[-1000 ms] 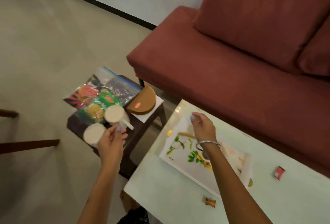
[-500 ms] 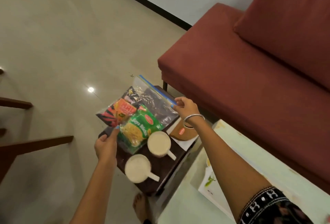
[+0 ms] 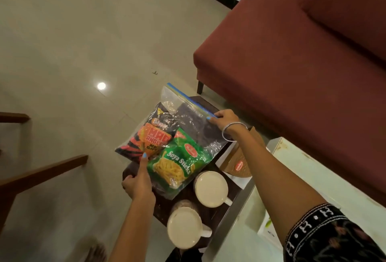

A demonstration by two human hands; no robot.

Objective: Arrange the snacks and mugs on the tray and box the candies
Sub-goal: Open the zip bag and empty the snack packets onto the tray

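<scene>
A clear zip bag (image 3: 196, 123) with a blue seal lies on a small dark side table (image 3: 211, 215). Inside it are a black and orange chips packet (image 3: 152, 136) and a green Soya Sticks packet (image 3: 179, 165). My right hand (image 3: 224, 118) pinches the bag's blue sealed edge at its far right corner. My left hand (image 3: 139, 184) grips the bag's near left corner, one finger lying on the chips packet. Two white mugs (image 3: 211, 186) (image 3: 183, 228) stand on the table near me. A brown wedge-shaped box (image 3: 240, 163) lies on white paper to the right.
A red sofa (image 3: 292, 63) runs along the right. A pale green table (image 3: 296, 178) sits at lower right, with a corner of the white tray (image 3: 267, 230) showing under my right arm. Wooden furniture legs (image 3: 41, 174) stand at left on the tiled floor.
My view swung left from the green table to the side table. My right hand left the tray and took the bag's sealed edge; my left hand moved from the mugs to the bag.
</scene>
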